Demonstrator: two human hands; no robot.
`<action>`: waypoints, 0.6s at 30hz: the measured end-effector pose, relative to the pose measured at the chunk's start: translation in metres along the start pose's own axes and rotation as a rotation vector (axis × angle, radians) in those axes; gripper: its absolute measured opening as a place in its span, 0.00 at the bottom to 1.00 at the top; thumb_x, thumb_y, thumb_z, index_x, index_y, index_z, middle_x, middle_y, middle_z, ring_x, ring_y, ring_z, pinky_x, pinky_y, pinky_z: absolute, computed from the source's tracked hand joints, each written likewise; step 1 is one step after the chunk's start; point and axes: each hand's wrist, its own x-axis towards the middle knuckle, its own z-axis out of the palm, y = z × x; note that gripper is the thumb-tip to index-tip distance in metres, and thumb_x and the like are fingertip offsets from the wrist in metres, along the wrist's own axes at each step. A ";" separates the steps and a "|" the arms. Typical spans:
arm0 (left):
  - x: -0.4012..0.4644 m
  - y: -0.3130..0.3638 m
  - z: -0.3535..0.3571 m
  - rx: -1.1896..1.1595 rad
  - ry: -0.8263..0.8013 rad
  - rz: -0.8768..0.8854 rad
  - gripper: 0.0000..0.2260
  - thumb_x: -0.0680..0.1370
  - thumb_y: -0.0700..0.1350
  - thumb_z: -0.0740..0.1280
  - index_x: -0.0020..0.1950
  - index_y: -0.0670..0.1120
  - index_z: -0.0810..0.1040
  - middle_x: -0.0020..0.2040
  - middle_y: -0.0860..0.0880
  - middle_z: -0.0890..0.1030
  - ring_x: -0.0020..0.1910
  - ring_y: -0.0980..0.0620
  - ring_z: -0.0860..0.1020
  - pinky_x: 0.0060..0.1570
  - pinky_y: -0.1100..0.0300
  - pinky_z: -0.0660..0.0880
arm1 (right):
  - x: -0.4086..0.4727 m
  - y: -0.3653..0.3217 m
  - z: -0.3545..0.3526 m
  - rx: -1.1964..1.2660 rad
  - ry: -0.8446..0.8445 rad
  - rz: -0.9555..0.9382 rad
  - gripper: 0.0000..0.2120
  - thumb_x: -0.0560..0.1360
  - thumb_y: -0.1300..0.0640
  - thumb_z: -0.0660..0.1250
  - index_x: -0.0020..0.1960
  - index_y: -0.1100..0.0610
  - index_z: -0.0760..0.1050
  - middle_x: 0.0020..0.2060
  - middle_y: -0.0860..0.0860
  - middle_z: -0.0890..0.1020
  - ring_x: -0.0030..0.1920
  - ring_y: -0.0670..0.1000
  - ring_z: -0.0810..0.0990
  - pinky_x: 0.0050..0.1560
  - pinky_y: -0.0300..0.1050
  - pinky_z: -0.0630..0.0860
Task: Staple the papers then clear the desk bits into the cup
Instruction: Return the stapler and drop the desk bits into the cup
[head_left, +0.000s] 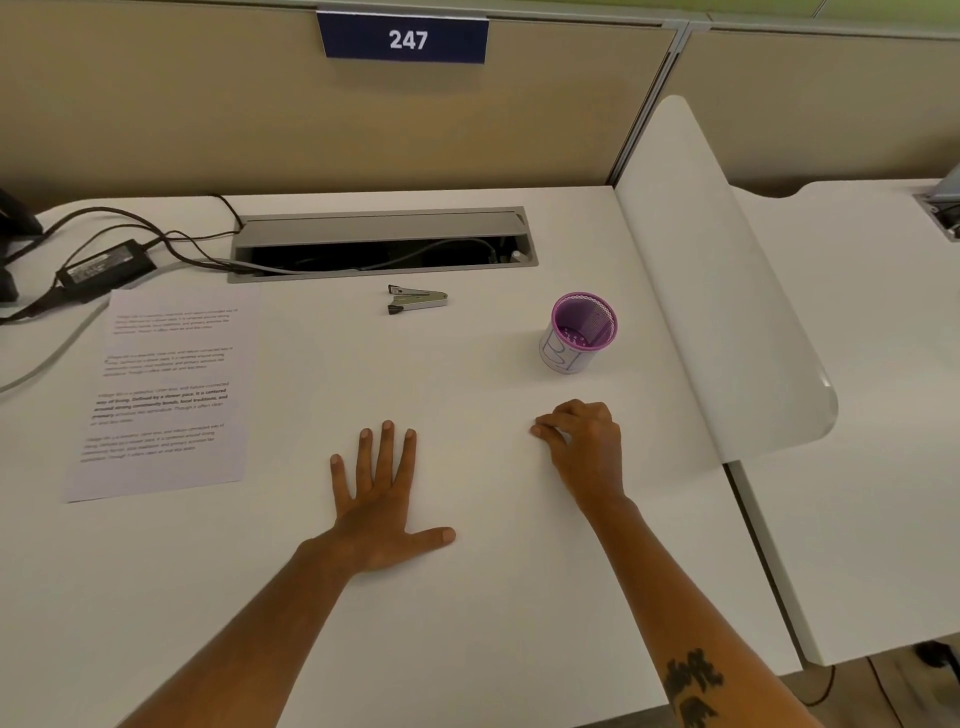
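We rest our left hand (382, 506) flat on the white bench (467, 597) at lower centre of the frame, its fingers (387, 447) spread wide and straight, thumb out to the right, holding nothing. Our right hand (584, 441) sits to the right of it, knuckles up, its fingers (545, 431) curled in with the tips pinched together against the bench; whether they grip anything small we cannot tell. The papers (166, 389) lie flat at the left of the frame, printed side up, well apart from both hands. The stapler (415, 300) lies on its side at upper centre, its two arms spread apart, just below the open cable tray (384, 244). The purple mesh cup (579, 332) stands upright at right of centre, above our right hand and apart from it.
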 end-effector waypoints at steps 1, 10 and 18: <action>0.000 0.000 0.000 0.003 0.001 -0.001 0.62 0.67 0.82 0.59 0.76 0.54 0.19 0.75 0.49 0.15 0.74 0.44 0.17 0.74 0.32 0.25 | 0.001 0.000 0.000 -0.009 -0.005 -0.011 0.04 0.73 0.54 0.79 0.47 0.52 0.89 0.43 0.47 0.87 0.46 0.52 0.79 0.43 0.50 0.79; 0.001 0.001 0.002 0.005 0.001 -0.005 0.61 0.67 0.82 0.59 0.76 0.54 0.19 0.74 0.50 0.14 0.74 0.44 0.16 0.74 0.32 0.25 | 0.005 0.002 0.009 -0.123 -0.025 -0.068 0.04 0.75 0.62 0.74 0.44 0.55 0.87 0.40 0.49 0.86 0.41 0.55 0.79 0.38 0.53 0.78; 0.001 0.000 0.002 0.007 -0.002 -0.010 0.62 0.67 0.82 0.59 0.76 0.54 0.19 0.74 0.49 0.15 0.74 0.44 0.17 0.75 0.32 0.26 | 0.006 -0.013 0.016 -0.289 -0.081 -0.096 0.07 0.72 0.71 0.72 0.43 0.60 0.81 0.39 0.54 0.81 0.41 0.57 0.77 0.36 0.51 0.74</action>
